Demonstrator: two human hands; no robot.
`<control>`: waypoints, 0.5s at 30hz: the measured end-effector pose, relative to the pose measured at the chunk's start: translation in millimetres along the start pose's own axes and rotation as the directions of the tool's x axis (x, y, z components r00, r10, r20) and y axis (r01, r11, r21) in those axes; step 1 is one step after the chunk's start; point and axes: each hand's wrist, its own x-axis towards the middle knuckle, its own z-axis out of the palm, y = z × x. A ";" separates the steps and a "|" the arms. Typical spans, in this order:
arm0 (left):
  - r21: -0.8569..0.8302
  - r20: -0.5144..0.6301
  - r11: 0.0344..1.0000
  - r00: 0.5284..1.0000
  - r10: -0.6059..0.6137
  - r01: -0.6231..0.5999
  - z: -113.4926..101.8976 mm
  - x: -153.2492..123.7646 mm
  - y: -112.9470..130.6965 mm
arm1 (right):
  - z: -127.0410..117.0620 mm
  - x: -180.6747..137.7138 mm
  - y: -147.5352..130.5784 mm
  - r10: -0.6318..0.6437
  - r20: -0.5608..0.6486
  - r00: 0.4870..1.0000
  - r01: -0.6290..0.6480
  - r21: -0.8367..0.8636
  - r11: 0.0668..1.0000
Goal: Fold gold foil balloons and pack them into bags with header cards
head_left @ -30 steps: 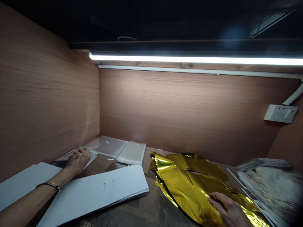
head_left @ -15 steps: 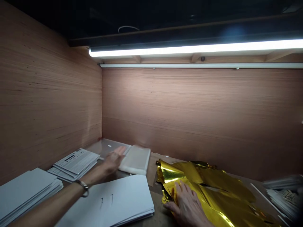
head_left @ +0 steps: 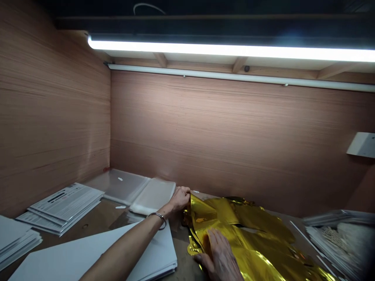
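Observation:
A crumpled sheet of shiny gold foil (head_left: 249, 238) lies on the brown table, right of centre. My left hand (head_left: 179, 198), a bangle on its wrist, has its fingers closed on the foil's far left corner. My right hand (head_left: 221, 257) lies flat on the foil's near left part, fingers stretched out. A stack of white sheets (head_left: 88, 255) lies under my left forearm.
A stack of clear plastic bags (head_left: 152, 195) and a flat clear sleeve (head_left: 117, 185) lie at the back left corner. Printed leaflets (head_left: 63, 201) and white sheets (head_left: 14, 240) sit along the left wall. White packets (head_left: 334, 234) are piled at the right. Wooden walls enclose the table.
My left hand has moved right, from the printed leaflets past the plastic bags, to the gold foil's corner and closed on it. My right hand slid left along the foil.

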 end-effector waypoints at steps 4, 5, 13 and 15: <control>-0.136 -0.142 0.989 0.987 -0.081 0.062 -2.3 0.2 29.1 | -5.1 -3.1 -1.3 0.047 -0.036 0.998 -0.047 0.006 0.999; -0.168 -0.173 0.983 0.979 -0.108 0.078 -2.4 -0.3 36.8 | -6.6 -3.7 -1.4 0.055 -0.044 0.998 -0.055 0.003 0.999; -0.489 -0.103 0.855 0.962 -0.252 0.172 9.3 -19.8 62.4 | -18.8 -14.2 1.3 0.087 -0.106 0.991 -0.086 0.014 0.996; -0.560 -0.059 0.802 0.956 -0.288 0.207 16.2 -27.4 57.8 | -22.2 -17.9 3.9 0.113 -0.087 0.990 -0.108 0.057 0.992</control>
